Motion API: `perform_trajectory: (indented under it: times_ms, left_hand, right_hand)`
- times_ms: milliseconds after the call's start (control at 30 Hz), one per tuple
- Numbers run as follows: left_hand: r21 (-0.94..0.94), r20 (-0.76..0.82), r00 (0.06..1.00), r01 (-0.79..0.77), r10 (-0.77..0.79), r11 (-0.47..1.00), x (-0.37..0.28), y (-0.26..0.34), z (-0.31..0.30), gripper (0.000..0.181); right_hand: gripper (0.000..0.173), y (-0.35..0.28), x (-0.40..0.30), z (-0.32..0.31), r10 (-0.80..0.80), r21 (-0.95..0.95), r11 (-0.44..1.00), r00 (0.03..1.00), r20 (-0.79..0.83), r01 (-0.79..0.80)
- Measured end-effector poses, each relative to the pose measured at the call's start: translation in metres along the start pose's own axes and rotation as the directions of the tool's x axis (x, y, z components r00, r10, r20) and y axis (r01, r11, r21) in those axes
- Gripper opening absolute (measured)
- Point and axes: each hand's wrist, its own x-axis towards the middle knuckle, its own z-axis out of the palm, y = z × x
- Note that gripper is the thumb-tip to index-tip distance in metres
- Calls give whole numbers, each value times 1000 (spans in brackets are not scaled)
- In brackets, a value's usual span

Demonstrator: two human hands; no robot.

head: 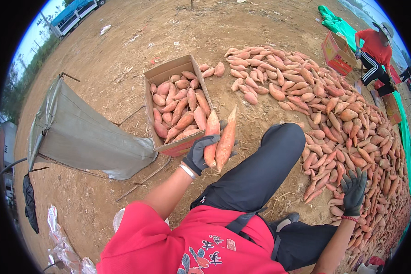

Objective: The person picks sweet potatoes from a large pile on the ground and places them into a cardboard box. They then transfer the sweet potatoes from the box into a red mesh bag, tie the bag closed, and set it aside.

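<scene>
My left hand (pixel 202 152), in a dark glove, holds two long sweet potatoes (pixel 225 140) side by side, just beyond the near right corner of an open cardboard box (pixel 181 145). Many reddish sweet potatoes (pixel 179 102) fill much of that box. At the right, my right hand (pixel 354 192), also gloved, is spread with its fingers apart over the edge of a large heap of sweet potatoes (pixel 359 147). Nothing is held in it.
A grey fabric sheet on a frame (pixel 89 126) stands left of the box. A co-worker in a red shirt (pixel 375 48) bends beside another cardboard box (pixel 339 51) at the upper right. Green sheeting (pixel 406 130) borders the heap. Crumpled clear plastic (pixel 63 246) lies lower left.
</scene>
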Motion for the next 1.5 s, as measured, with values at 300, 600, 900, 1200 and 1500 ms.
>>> perform_trajectory:
  times_ms: [300,600,900,1200,1500]
  left_hand:
    - [772,-176,789,-260,589,580,-5,177,-81,52]
    - [952,-132,454,-189,881,239,169,217,11,49]
    - [677,708,683,-729,182,102,253,-25,184,39]
    - [626,751,608,-530,-258,573,247,-184,228,45]
    - [805,148,893,142,-426,576,242,-185,254,74]
  right_hand:
    - [59,5,-9,-6,46,-139,989,996,-71,-55]
    - [52,3,-40,-13,-14,-134,991,996,-90,2]
    - [42,83,-3,-79,191,-24,978,931,-311,-208]
    - [91,268,23,-116,25,-598,699,850,-526,-391]
    - [113,299,87,-83,-39,-720,323,752,-658,-614]
